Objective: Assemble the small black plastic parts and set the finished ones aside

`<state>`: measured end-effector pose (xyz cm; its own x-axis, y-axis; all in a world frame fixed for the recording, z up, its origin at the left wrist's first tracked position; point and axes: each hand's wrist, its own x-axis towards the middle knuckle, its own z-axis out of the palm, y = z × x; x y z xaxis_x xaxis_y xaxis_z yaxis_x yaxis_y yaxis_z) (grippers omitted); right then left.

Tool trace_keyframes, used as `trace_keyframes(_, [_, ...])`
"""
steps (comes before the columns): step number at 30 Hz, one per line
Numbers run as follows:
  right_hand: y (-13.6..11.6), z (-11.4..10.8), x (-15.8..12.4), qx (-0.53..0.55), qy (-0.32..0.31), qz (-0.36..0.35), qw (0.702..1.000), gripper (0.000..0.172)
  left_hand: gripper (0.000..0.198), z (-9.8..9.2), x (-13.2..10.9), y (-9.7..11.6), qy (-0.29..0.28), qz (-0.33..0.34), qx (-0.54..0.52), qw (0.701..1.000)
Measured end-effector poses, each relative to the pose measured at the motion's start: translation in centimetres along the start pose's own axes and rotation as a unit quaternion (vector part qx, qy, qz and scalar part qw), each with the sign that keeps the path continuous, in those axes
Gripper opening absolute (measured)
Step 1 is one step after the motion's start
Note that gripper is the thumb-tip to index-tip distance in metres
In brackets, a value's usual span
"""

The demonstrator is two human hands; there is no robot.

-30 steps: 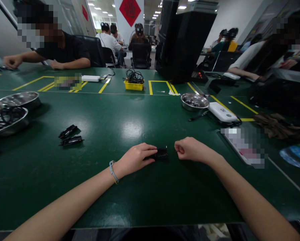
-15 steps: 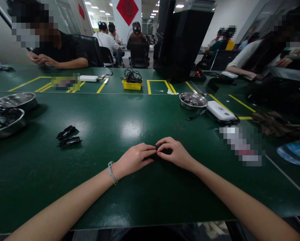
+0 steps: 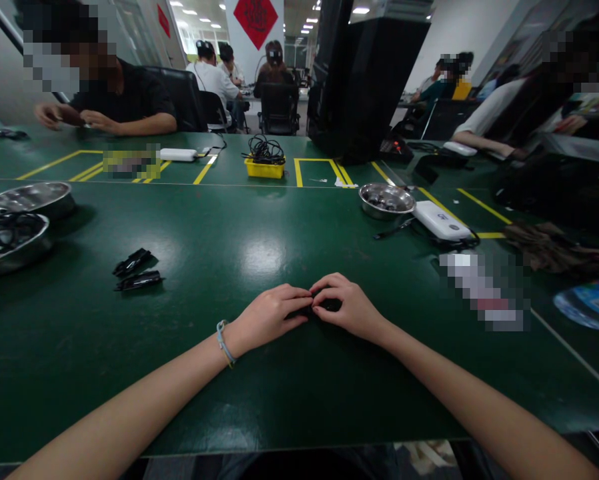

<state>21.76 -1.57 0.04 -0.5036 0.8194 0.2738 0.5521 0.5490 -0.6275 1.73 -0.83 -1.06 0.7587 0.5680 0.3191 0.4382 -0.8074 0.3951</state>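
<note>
Black part [image 3: 333,305]: on table [image 3: 179,407], between hands, mostly hidden. From left: bowl [image 3: 35,249] with black cables [image 3: 15,230]; two black pieces [image 3: 139,281]; left hand [image 3: 272,313], holding part's left end; right hand [image 3: 349,305], fingertips narrowed at part, grip cannot tell; steel bowl [image 3: 385,212]; white device [image 3: 440,221].

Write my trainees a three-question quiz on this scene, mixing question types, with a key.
1. Multiple choice: which wrist wears the bracelet? A) left B) right C) neither
2. True or false: the right hand is inside the yellow box.
3. Fill in: ___ black pieces lie side by side between the steel bowls and the left hand.

Key: 1. A. 2. False; the right hand is at the left hand's fingertips. 3. Two.
</note>
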Motion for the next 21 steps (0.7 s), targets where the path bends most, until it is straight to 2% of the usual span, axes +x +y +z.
trace_keyframes(15, [0.0,0.2,-0.1,-0.007,-0.010,0.007,1.000,0.005,0.028,-0.1,0.0,0.0,0.005,0.012,0.006,1.000])
trace_keyframes(21, [0.6,-1.6,0.3,-0.029,-0.023,-0.035,0.999,0.007,0.028,0.1,-0.1,0.0,0.008,0.007,0.009,1.000])
